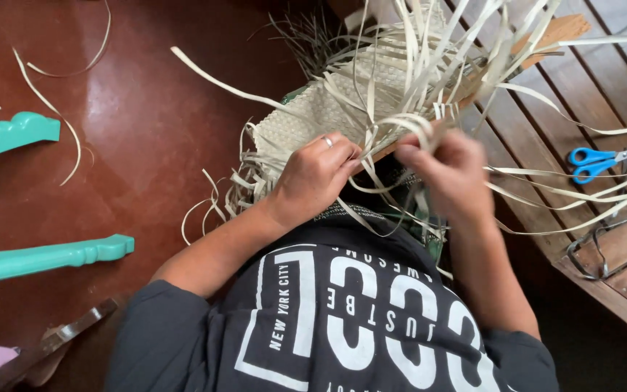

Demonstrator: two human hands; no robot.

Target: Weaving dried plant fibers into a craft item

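Note:
A pale woven mat piece [313, 116] made of flat straw strips lies on my lap, with many loose strip ends [429, 51] fanning up and to the right. My left hand [313, 178], with a ring on one finger, presses on the near edge of the weave and pinches strips there. My right hand [450, 170] is blurred and grips a looped strip [408, 125] just right of the left hand. Both hands work close together at the weave's edge.
Blue-handled scissors [598, 161] lie on a slatted wooden bench [618, 80] at the right, with a dark wire loop [589, 250] nearer me. Two teal furniture legs [45, 258] stand at the left on the reddish-brown floor [146, 109], where stray strips lie scattered.

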